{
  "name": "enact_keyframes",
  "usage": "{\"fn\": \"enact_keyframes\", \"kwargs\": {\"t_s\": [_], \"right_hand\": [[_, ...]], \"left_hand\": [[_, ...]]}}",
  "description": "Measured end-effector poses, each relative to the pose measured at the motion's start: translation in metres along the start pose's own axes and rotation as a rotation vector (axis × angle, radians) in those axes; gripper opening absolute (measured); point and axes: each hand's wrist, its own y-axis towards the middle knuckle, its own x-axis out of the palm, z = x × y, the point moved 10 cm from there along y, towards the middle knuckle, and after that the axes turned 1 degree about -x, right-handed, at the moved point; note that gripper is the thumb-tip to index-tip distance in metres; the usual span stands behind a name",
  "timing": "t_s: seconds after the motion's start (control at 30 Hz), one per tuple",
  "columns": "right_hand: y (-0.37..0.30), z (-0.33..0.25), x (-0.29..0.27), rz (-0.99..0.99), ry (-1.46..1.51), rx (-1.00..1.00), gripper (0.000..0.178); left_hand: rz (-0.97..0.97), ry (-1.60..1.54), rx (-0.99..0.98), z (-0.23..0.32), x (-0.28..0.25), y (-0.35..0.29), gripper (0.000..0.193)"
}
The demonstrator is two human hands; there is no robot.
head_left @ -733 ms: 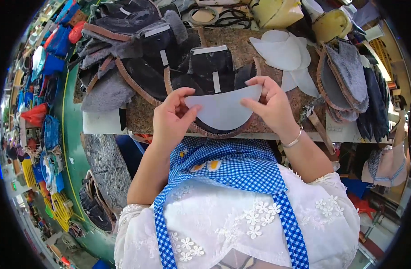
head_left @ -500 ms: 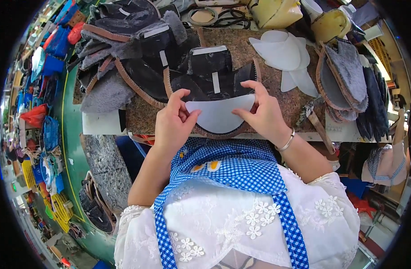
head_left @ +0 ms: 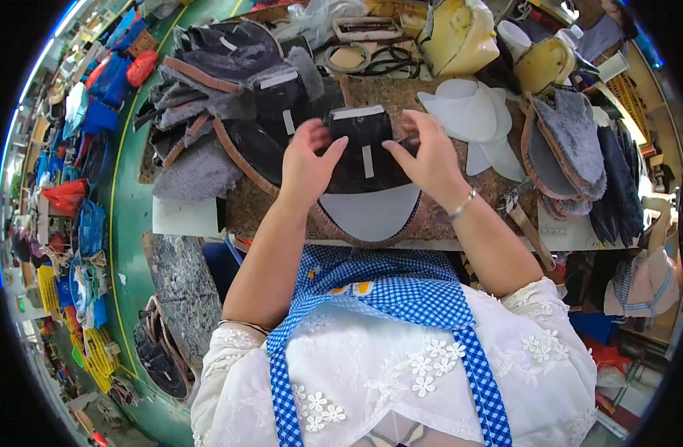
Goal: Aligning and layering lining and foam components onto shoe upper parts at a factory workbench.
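A dark shoe upper [head_left: 356, 164] with a brown stitched edge lies on the worn work board [head_left: 259, 212] in front of me. Two short white strips show on its black side. A white crescent-shaped sheet [head_left: 370, 216] lies in its rounded near end, partly under the black lining. At the lining's left side, my left hand [head_left: 309, 160] is closed on the edge, its thumb inward and its fingertips smeared. Opposite it, my right hand [head_left: 434, 160] holds the right edge, thumb also inward. The fingers hide both side flaps.
Grey furry shoe uppers [head_left: 200, 175] are heaped at the left, with another stack [head_left: 569, 141] at the right. White curved sheets [head_left: 472, 112] lie beyond my right hand. A wooden-handled tool [head_left: 531, 235] rests by the front edge. Yellow containers [head_left: 461, 41] stand at the back.
Both hands have let go of the white sheet and moved away from me to the black lining's sides. The sheet now lies flat in the rounded end, its upper edge covered.
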Motion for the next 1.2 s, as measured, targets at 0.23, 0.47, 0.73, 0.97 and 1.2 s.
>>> {"fn": "enact_keyframes", "kwargs": {"t_s": [0.23,0.47,0.73,0.97,1.2], "right_hand": [[-0.009,0.018,0.006,-0.169,0.672,0.593,0.027],[-0.008,-0.024,-0.017,-0.087,0.847,0.454,0.024],[-0.024,-0.028,-0.007,-0.033,0.982,0.573,0.019],[-0.028,-0.038,-0.013,0.097,0.983,0.286,0.022],[-0.018,-0.042,-0.003,-0.361,1.251,0.276,0.022]], "left_hand": [[-0.094,-0.254,-0.178,0.016,0.003,-0.029,0.021],[-0.275,-0.737,-0.189,0.025,0.016,-0.05,0.03],[-0.168,-0.697,-0.138,0.042,0.011,-0.06,0.025],[-0.032,-0.549,-0.056,0.036,0.002,-0.065,0.02],[-0.16,-0.385,0.21,0.056,-0.012,-0.07,0.014]]}}
